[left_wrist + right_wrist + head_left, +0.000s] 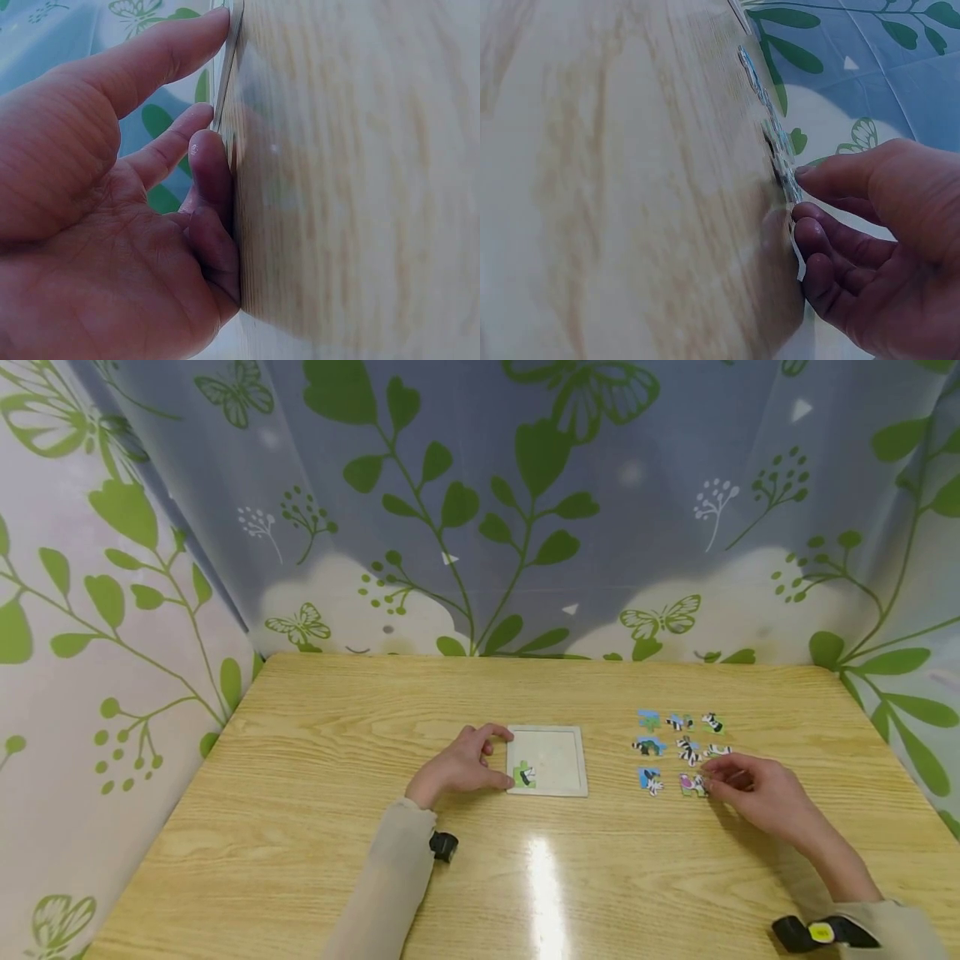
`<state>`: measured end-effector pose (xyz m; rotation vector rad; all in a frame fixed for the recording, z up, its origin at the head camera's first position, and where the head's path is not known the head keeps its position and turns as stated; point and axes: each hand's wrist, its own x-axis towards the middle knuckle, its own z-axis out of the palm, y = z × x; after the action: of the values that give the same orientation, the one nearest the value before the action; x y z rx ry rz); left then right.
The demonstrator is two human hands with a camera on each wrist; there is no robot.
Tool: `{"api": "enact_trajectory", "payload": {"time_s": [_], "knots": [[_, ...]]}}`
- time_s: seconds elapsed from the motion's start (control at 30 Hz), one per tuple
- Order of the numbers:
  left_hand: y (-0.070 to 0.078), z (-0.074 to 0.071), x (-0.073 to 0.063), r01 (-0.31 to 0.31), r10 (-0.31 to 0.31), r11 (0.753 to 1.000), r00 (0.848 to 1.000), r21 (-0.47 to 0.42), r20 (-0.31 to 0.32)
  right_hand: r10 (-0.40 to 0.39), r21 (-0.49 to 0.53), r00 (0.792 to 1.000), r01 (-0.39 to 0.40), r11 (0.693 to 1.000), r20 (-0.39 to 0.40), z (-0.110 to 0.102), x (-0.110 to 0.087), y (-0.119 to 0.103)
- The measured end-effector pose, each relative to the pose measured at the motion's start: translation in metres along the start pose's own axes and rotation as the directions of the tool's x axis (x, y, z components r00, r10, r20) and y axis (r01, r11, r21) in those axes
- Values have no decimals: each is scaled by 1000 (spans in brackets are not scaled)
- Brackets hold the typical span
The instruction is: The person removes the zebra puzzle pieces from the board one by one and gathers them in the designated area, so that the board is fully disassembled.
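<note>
A square, pale puzzle tray [550,728] lies on the table, with a green puzzle piece [524,775] in its near left corner. My left hand [465,764] rests at the tray's left edge, thumb at the near corner and index finger at the far one. The left wrist view shows the thumb and a fingertip touching the thin edge. To the right, my right hand [768,797] pinches a puzzle piece with a pink patch [687,783] between thumb and fingertips. That piece looks tilted in the right wrist view, where the fingers partly cover it.
Several loose puzzle pieces [649,747] with black-and-white animals lie in rows beyond and left of the right hand. The wooden table [337,718] ends at a patterned curtain [480,527] behind. Bright glare falls on the table's near part.
</note>
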<state>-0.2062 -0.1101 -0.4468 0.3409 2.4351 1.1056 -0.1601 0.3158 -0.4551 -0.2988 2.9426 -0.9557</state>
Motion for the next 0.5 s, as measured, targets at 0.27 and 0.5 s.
{"api": "enact_trajectory", "payload": {"time_s": [0.27,0.5], "knots": [[1,0,0,-9,9,1000,1000,-7,3,-13,-3,997,13,1000,-75,1,1,-4],[1,0,0,-6,6,1000,1000,-3,-3,-76,18,990,79,997,-122,7,8,-22]]}}
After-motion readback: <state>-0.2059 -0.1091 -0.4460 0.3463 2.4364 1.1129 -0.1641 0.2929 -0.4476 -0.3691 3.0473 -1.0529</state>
